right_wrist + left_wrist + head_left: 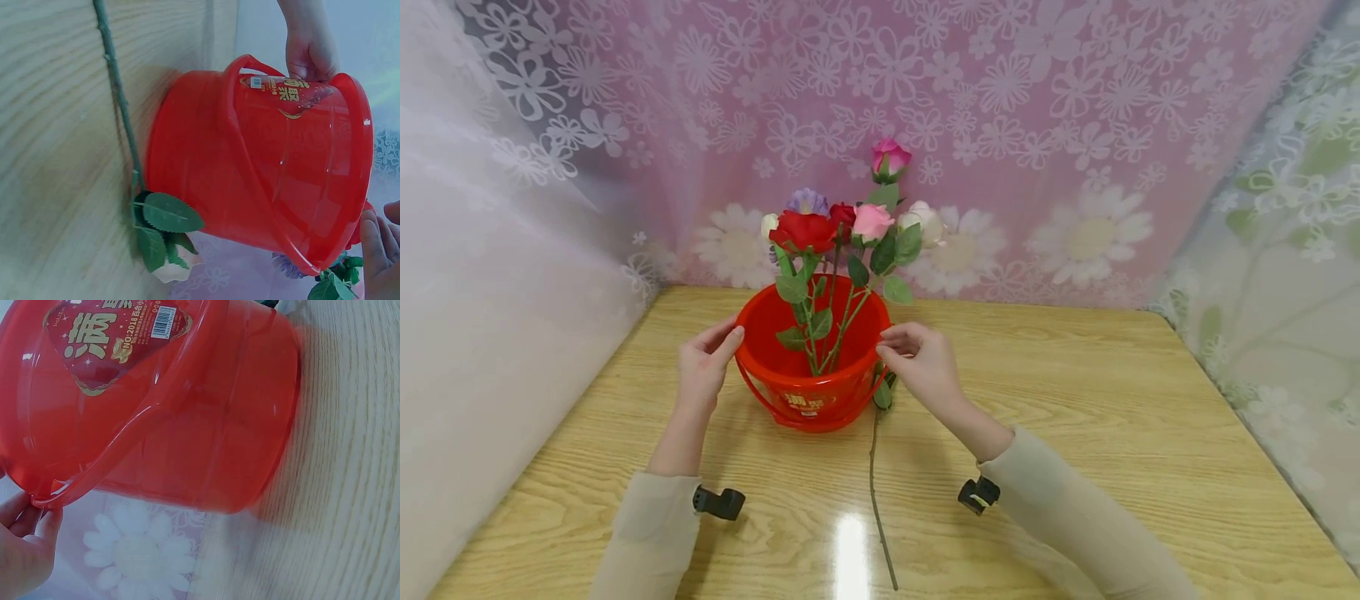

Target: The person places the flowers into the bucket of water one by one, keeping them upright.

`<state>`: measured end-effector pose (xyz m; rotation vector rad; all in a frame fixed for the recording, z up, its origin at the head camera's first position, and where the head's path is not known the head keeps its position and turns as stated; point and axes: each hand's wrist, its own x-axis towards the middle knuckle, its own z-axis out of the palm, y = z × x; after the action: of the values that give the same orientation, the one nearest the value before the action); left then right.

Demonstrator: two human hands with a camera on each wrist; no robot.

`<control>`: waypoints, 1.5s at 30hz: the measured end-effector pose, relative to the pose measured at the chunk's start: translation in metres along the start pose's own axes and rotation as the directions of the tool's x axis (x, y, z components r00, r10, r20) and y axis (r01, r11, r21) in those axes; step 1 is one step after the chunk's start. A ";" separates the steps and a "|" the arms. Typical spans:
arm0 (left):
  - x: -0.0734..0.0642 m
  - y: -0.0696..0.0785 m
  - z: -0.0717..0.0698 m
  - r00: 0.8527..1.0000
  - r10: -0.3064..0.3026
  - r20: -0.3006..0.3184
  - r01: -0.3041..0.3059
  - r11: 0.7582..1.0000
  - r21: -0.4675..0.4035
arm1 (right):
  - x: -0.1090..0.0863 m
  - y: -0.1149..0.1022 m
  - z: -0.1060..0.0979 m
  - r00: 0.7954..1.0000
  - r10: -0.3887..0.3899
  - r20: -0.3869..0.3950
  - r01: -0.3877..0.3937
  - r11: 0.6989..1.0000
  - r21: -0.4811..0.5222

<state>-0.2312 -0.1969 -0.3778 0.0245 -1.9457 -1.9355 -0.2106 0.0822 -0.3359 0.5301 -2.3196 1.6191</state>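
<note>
A red plastic bucket (812, 400) stands upright on the table, its handle (131, 425) hanging down over the front. My left hand (703, 367) grips the bucket's left rim, thumb on the near side; the left wrist view shows the fingertips where the handle joins. At the opposite rim, my right hand (925, 358) pinches the edge with thumb and fingers. Several artificial flowers lean inside, among them a red flower (805, 232), a pink rose (872, 222), a magenta rose (889, 158) and a white rose (922, 223).
A pale artificial rose (174, 267) lies on the table just right of the bucket, its long stem (874, 483) pointing toward me. The wooden table (1060, 400) meets a pink floral curtain (985, 125) behind and pale curtains at both sides.
</note>
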 end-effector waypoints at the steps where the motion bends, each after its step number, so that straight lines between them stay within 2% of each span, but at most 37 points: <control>1: 0.000 0.000 0.000 1.000 0.001 0.000 -0.001 1.000 0.003 | -0.002 0.001 -0.001 1.000 0.004 0.002 -0.004 1.000 0.002; 10: 0.000 0.000 0.001 1.000 0.014 -0.001 -0.014 1.000 -0.024 | -0.019 0.006 -0.008 0.998 0.038 0.042 -0.038 0.999 0.004; 14: 0.001 0.000 0.001 1.000 0.019 -0.001 -0.019 0.999 -0.041 | -0.025 0.013 -0.009 0.995 0.084 0.058 -0.083 0.996 -0.008; 22: 0.000 0.001 0.000 1.000 0.016 0.003 -0.016 1.000 -0.007 | -0.036 0.030 -0.008 0.982 0.172 0.080 -0.169 0.985 -0.040; 28: 0.000 0.001 -0.001 1.000 0.003 0.000 -0.003 1.000 0.026 | -0.043 0.037 -0.006 0.972 0.220 0.084 -0.220 0.975 -0.018; 35: -0.001 0.001 0.000 1.000 -0.001 -0.003 0.001 1.000 0.030 | -0.050 0.044 -0.006 0.952 0.285 0.113 -0.284 0.959 -0.020; 39: -0.001 0.001 0.000 1.000 0.003 -0.005 -0.003 1.000 0.028 | -0.053 0.047 -0.007 0.937 0.310 0.160 -0.315 0.949 0.006; 42: -0.001 0.001 0.001 1.000 0.005 -0.008 -0.004 1.000 0.029 | -0.054 0.048 -0.007 0.914 0.339 0.221 -0.360 0.931 0.060; 45: -0.001 0.001 0.001 1.000 0.005 -0.009 -0.004 1.000 0.028 | -0.054 0.049 -0.007 0.878 0.383 0.289 -0.431 0.893 0.127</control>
<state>-0.2306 -0.1956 -0.3768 0.0366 -1.9651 -1.9022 -0.1832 0.1118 -0.3969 0.3114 -2.6187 2.0900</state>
